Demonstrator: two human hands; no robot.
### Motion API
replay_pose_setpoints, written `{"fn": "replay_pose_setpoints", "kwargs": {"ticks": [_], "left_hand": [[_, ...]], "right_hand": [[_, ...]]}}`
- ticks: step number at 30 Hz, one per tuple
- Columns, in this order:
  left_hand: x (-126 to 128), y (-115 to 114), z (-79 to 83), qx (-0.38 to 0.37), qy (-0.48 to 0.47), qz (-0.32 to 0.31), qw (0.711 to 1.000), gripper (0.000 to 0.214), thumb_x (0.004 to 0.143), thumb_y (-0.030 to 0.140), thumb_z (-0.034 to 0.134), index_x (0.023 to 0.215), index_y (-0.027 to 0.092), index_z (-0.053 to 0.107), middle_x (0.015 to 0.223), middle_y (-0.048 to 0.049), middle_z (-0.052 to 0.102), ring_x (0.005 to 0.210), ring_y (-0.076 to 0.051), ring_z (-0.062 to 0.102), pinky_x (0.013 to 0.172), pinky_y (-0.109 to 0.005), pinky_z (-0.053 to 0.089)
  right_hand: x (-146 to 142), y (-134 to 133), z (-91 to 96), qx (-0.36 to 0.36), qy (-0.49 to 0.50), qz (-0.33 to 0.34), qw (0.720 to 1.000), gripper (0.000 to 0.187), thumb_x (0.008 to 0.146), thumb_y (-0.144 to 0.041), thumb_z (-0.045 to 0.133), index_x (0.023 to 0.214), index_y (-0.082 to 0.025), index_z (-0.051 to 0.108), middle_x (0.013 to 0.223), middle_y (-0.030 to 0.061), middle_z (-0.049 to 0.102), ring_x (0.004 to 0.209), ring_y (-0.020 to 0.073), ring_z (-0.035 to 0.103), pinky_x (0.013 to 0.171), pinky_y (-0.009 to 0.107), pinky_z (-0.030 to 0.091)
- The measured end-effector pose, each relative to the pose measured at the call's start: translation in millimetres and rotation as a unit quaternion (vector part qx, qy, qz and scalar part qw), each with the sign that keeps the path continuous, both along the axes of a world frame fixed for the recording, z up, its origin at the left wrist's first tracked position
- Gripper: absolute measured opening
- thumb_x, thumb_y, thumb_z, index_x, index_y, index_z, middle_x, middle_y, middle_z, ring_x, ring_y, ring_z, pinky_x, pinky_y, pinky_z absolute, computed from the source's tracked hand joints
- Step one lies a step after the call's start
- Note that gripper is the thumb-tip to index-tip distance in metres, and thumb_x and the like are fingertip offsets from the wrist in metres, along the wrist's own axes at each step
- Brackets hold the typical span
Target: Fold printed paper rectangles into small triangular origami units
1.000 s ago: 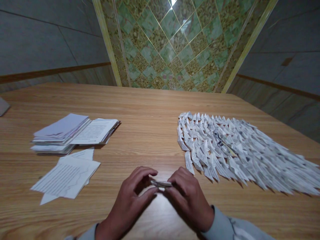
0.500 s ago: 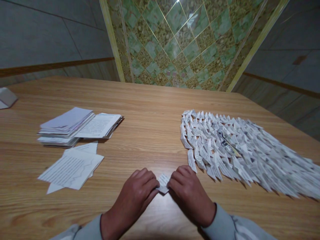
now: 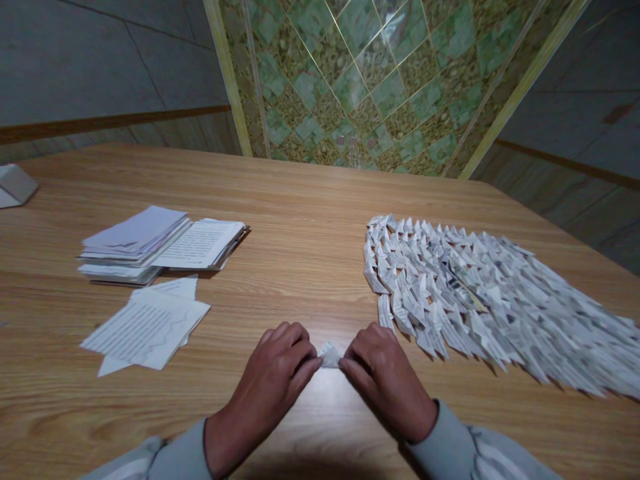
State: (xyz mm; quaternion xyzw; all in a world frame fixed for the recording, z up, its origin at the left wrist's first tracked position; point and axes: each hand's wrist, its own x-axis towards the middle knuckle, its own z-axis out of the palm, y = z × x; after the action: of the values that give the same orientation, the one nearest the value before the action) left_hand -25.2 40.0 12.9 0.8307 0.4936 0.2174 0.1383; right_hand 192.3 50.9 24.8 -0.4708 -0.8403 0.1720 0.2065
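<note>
My left hand (image 3: 273, 383) and my right hand (image 3: 385, 380) meet near the front of the wooden table (image 3: 300, 220). Both pinch a small folded piece of printed paper (image 3: 330, 355) from opposite sides, with the fingers curled in. Only a small pale corner of the piece shows between the fingertips. Just to the right, a wide spread of several similar folded paper pieces (image 3: 480, 293) lies in rows on the table.
A stack of printed sheets (image 3: 160, 243) sits at the left, with loose sheets (image 3: 147, 327) in front of it. A pale object (image 3: 15, 185) lies at the far left edge. Tiled floor (image 3: 370, 73) shows beyond the table's far edge.
The paper piece was held flat between the fingertips a second ago; now it is pinched tighter, with less of it showing. The view has shifted slightly.
</note>
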Motion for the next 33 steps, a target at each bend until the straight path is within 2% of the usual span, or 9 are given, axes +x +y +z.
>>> {"fn": "replay_pose_setpoints", "kwargs": {"ticks": [10,22,26,29,33], "left_hand": [[1.9,2.8,3.4,-0.027,0.013,0.048,0.998,0.015,0.089,0.022,0.071,0.078,0.019,0.062,0.085,-0.0026,0.06,0.085,-0.024,0.055,0.074,-0.037,0.039],[0.6,1.5,3.1,0.007,0.05,0.063,0.997,0.014,0.087,0.024,0.072,0.08,0.02,0.061,0.085,-0.0015,0.061,0.082,-0.024,0.055,0.072,-0.035,0.038],[1.1,2.6,-1.2,0.043,0.032,0.004,0.999,0.002,0.093,0.019,0.063,0.092,0.022,0.063,0.091,-0.0028,0.063,0.085,-0.023,0.056,0.073,-0.035,0.039],[0.9,2.6,-1.7,0.075,0.028,-0.049,0.996,0.01,0.097,0.016,0.056,0.094,0.021,0.064,0.098,-0.0045,0.065,0.088,-0.023,0.057,0.076,-0.035,0.041],[0.3,1.7,0.6,0.076,0.042,-0.079,0.993,0.005,0.094,0.022,0.064,0.098,0.019,0.064,0.096,-0.005,0.067,0.086,-0.024,0.058,0.076,-0.037,0.043]], "right_hand": [[-7.2,0.1,-1.9,0.056,-0.056,-0.03,0.996,0.015,0.084,-0.016,0.076,0.076,-0.018,0.064,0.078,0.002,0.064,0.081,0.0217,0.053,0.076,0.035,0.034],[-14.1,-3.4,-3.0,0.076,-0.123,-0.05,0.988,0.016,0.083,-0.02,0.077,0.078,-0.02,0.063,0.081,0.0037,0.065,0.083,0.0247,0.053,0.079,0.038,0.034],[-13.8,-4.9,-3.6,0.072,-0.12,-0.059,0.988,0.018,0.082,-0.018,0.078,0.082,-0.019,0.06,0.082,0.0036,0.064,0.081,0.0248,0.052,0.077,0.038,0.034],[-13.4,-3.3,-6.0,0.084,-0.095,-0.023,0.992,0.017,0.084,-0.014,0.076,0.086,-0.02,0.061,0.085,0.0023,0.064,0.082,0.0232,0.053,0.075,0.036,0.034],[-13.5,0.3,-10.1,0.093,-0.083,0.019,0.992,0.013,0.088,-0.016,0.074,0.087,-0.021,0.063,0.086,0.0015,0.063,0.082,0.0212,0.053,0.071,0.033,0.033]]}}
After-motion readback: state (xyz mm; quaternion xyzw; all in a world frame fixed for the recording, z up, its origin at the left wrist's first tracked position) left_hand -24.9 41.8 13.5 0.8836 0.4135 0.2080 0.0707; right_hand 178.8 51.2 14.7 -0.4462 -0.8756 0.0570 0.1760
